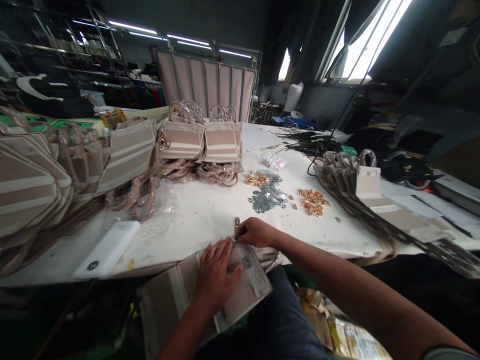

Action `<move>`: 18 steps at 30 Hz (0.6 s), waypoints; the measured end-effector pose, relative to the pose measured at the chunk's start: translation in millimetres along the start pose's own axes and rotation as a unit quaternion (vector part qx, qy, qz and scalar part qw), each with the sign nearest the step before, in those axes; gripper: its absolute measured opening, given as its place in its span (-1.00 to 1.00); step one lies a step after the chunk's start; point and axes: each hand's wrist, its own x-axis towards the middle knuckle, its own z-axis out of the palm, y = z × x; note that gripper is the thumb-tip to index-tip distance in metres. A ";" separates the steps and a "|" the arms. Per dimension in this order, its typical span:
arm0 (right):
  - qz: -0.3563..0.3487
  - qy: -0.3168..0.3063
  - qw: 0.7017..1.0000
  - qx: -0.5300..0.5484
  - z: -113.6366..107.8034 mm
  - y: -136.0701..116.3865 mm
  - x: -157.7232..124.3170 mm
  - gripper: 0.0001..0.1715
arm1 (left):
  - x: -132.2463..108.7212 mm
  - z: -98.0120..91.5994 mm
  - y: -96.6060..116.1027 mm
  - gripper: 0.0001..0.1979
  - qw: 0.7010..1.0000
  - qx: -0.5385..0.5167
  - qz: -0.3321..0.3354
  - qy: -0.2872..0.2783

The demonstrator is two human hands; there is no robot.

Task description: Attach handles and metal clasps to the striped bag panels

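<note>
A beige bag panel (176, 300) with pale strips rests on my lap against the table's front edge. My left hand (217, 275) lies flat on it with the fingers stretched out and the thumb apart. At the panel's upper edge, my right hand (257, 232) is closed, its fingertips pinched together beside the left fingertips. Whatever is between them is too small or hidden to make out. A small metal piece (237, 223) stands just beyond the right fingers. On the panel, right of my left hand, sits a small metal plate (246, 261).
On the white table (195, 220) lie grey metal plates (268, 195) and gold fittings (314, 201). Bag pieces with wrapped handles stand at the left (127, 150) and behind (221, 140); more bag pieces (367, 182) are stacked right. A white box (108, 250) lies front left.
</note>
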 end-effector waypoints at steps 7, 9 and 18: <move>0.018 0.006 0.999 -0.052 6.7 -0.6 6.9 -0.70 | -0.7 0.0 0.5 -0.34 1.000 -0.010 -0.011 0.000; 0.024 0.012 0.997 -0.066 9.1 -0.7 7.5 -0.71 | -1.5 0.7 -0.9 -0.35 1.000 -0.011 -0.010 0.008; 0.043 0.061 0.993 -0.086 19.4 -9.1 2.6 -0.71 | 2.4 -10.1 0.2 -0.46 0.997 -0.072 -0.039 0.013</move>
